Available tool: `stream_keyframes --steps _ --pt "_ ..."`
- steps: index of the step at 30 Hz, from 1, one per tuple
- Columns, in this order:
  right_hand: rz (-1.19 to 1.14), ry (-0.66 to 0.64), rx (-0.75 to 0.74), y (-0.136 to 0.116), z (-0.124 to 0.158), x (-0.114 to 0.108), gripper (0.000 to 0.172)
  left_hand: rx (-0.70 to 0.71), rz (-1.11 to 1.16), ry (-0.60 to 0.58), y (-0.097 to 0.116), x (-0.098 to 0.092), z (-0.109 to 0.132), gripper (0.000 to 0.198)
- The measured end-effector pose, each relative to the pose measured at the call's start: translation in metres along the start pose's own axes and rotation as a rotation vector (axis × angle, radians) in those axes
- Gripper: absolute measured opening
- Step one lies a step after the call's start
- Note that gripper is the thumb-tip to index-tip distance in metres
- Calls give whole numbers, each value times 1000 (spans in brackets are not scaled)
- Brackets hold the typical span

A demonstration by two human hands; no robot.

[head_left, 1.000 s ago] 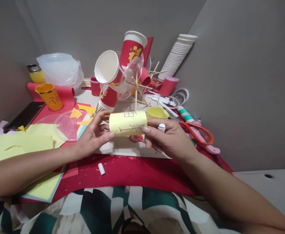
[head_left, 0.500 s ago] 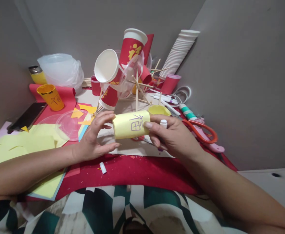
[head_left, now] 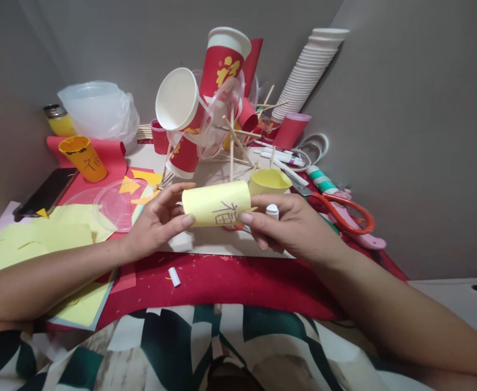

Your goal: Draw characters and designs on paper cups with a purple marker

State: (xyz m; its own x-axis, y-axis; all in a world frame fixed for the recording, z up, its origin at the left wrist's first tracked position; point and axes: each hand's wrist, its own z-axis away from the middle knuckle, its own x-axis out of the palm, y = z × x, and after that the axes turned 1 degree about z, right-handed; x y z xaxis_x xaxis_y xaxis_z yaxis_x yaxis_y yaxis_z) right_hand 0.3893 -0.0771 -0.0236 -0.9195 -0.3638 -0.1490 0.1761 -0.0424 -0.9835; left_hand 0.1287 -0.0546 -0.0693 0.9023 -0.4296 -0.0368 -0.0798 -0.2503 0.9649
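**Yellow paper roll held over a cluttered corner desk**

The desk (head_left: 230, 282) sat in a corner between two plain grey walls, and a red sheet covered most of its near part, dotted with small scraps. At the centre of the frame both hands held a yellow paper roll (head_left: 216, 203) lying sideways just above the surface, a drawn character showing on its lower front. The left hand (head_left: 157, 222) pinched the roll's left end, fingers closed on it with the thumb on top. The right hand (head_left: 291, 225) gripped the roll's right end between thumb and fingertips, while its other fingers were curled round a white-capped glue stick (head_left: 271, 210).

A small white cap (head_left: 174, 276) lay on the red sheet below the hands. Loose yellow paper sheets (head_left: 30, 244) spread across the lower left, with a clear plastic lid (head_left: 114, 203) just right of them. A dark phone (head_left: 45, 193) lay at the left edge, and a yellow cup (head_left: 82, 158) stood above it on a red sheet. In the upper left a plastic bag (head_left: 95, 111) rested against the wall.

Behind the roll, at upper centre, red paper cups (head_left: 224, 62) were joined with wooden sticks into a tilted structure. A leaning stack of white cups (head_left: 309, 70) rested against the right wall. Orange-handled scissors (head_left: 346, 214) lay at right of centre, near the right hand. A patterned cloth in green and white filled the bottom of the frame.
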Motion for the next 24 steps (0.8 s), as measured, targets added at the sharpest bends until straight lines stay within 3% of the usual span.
stream_keyframes --steps 5,10,16,24 --pt "-72 54 -51 4 -3 1 46 189 -212 61 -9 -5 3 65" --pt "-106 85 -51 7 -4 1 40 272 -359 23 -12 -4 6 74" --pt "-112 49 -88 4 -4 0 37 56 -57 1 -2 -1 3 64" --pt "-36 -1 -103 0 -2 -4 34 -267 176 -46 1 2 1 63"
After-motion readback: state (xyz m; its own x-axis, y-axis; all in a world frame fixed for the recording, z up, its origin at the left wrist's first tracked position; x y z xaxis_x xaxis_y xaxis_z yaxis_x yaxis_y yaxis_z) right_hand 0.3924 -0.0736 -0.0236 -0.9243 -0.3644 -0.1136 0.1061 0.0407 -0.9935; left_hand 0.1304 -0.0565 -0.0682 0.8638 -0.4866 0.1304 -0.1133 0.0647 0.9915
